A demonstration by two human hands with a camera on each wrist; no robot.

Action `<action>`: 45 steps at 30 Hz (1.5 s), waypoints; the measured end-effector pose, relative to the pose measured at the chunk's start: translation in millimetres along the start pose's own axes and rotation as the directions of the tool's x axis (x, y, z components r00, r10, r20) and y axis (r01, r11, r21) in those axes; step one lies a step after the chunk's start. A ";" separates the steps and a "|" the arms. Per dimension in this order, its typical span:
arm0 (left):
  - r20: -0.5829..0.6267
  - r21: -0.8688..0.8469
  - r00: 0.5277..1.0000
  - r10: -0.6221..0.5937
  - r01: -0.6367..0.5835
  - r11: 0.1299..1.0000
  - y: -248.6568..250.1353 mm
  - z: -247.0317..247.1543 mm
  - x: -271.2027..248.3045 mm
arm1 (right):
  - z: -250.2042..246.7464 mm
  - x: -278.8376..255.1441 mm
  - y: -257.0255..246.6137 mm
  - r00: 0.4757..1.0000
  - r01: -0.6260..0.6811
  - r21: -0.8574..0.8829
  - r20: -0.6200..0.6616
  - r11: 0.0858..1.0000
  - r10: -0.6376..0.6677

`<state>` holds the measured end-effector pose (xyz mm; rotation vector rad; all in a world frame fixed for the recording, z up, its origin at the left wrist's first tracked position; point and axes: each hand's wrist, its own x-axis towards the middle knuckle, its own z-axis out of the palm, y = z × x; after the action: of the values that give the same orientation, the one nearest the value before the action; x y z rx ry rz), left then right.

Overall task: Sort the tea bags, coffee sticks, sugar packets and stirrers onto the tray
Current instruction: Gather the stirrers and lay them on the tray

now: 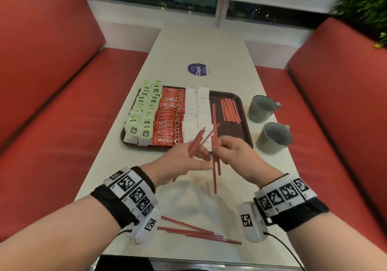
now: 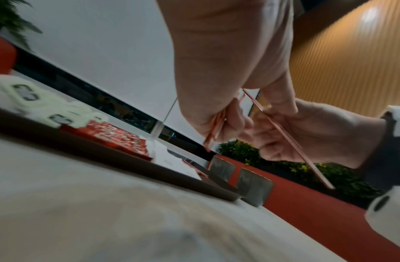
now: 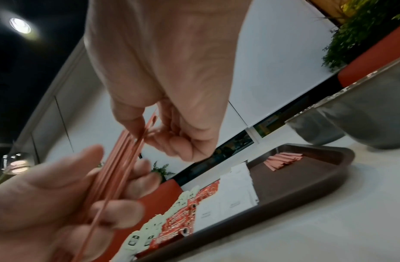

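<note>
A brown tray (image 1: pixel 230 133) holds green-tagged tea bags (image 1: pixel 142 111) at its left, then red coffee sticks (image 1: pixel 169 119), white sugar packets (image 1: pixel 196 111) and a pile of red stirrers (image 1: pixel 230 110) at its right. Just in front of the tray, above the table, my left hand (image 1: pixel 199 153) grips a slanted bundle of red stirrers (image 1: pixel 195 141). My right hand (image 1: pixel 219 151) pinches several upright stirrers (image 1: pixel 215 166) right beside it. In the right wrist view the right hand (image 3: pixel 149 134) pinches the top of the bundle (image 3: pixel 118 168), which lies across the left hand (image 3: pixel 82 195). More loose stirrers (image 1: pixel 196 232) lie near the table's front edge.
Two grey mugs (image 1: pixel 261 108) (image 1: pixel 274 137) stand right of the tray. A round purple sticker (image 1: pixel 199 69) sits beyond it on the white table (image 1: pixel 188 46). Red benches (image 1: pixel 52 82) flank the table on both sides.
</note>
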<state>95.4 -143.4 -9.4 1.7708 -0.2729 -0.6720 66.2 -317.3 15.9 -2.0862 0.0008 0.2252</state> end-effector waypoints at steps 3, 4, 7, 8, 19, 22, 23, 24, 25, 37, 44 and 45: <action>-0.011 -0.022 1.000 0.016 -0.017 1.000 12.5 13.4 4.0 | 8.0 3.4 -2.9 0.999 0.032 0.156 -0.038 0.987 -0.026; -0.020 -0.029 1.000 0.024 -0.024 0.999 14.5 15.1 5.4 | 9.7 3.1 -3.4 0.998 0.040 0.204 -0.048 0.978 -0.030; -0.029 0.036 0.997 0.069 -0.068 0.997 16.6 18.3 5.8 | 9.9 0.6 -3.6 0.997 0.035 0.313 -0.076 0.949 -0.012; -0.040 0.060 0.996 0.078 -0.076 0.995 14.6 19.3 6.3 | 10.0 -0.5 -3.4 0.995 0.029 0.308 -0.097 0.951 0.001; -0.247 -0.118 0.968 0.045 -0.076 0.990 -9.4 -5.1 1.1 | 65.3 -73.9 46.3 0.865 0.372 -0.693 0.500 0.618 0.041; -0.261 -0.235 0.964 0.060 -0.123 0.964 -5.1 -9.5 3.0 | 78.1 -74.1 50.5 0.856 0.419 -0.736 0.515 0.532 0.038; -0.260 -0.266 0.964 0.060 -0.131 0.955 -3.7 -10.4 3.0 | 80.4 -72.1 50.5 0.858 0.420 -0.742 0.513 0.523 0.039; -0.256 -0.291 0.965 0.059 -0.136 0.947 -2.6 -10.7 2.9 | 82.0 -70.0 50.4 0.862 0.409 -0.750 0.504 0.520 0.048; -0.253 -0.307 0.966 0.058 -0.138 0.942 -2.0 -10.7 2.6 | 83.0 -67.7 50.9 0.871 0.387 -0.759 0.487 0.524 0.063; -0.291 -0.370 0.956 0.027 -0.138 0.919 -10.1 -12.8 -6.5 | 74.9 -46.9 47.0 0.893 0.177 -0.754 0.393 0.632 0.218; -0.296 -0.385 0.955 0.033 -0.151 0.910 -16.2 -16.3 -12.3 | 71.2 -43.8 49.1 0.917 0.072 -0.769 0.302 0.635 0.261; -0.301 -0.391 0.953 0.031 -0.152 0.908 -16.8 -16.8 -12.7 | 72.3 -43.9 49.5 0.917 0.066 -0.777 0.295 0.626 0.269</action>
<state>92.1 -118.2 -18.5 1.4144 -0.0099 -0.3596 6.9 -284.2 -54.7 -2.8813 -0.2636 0.8438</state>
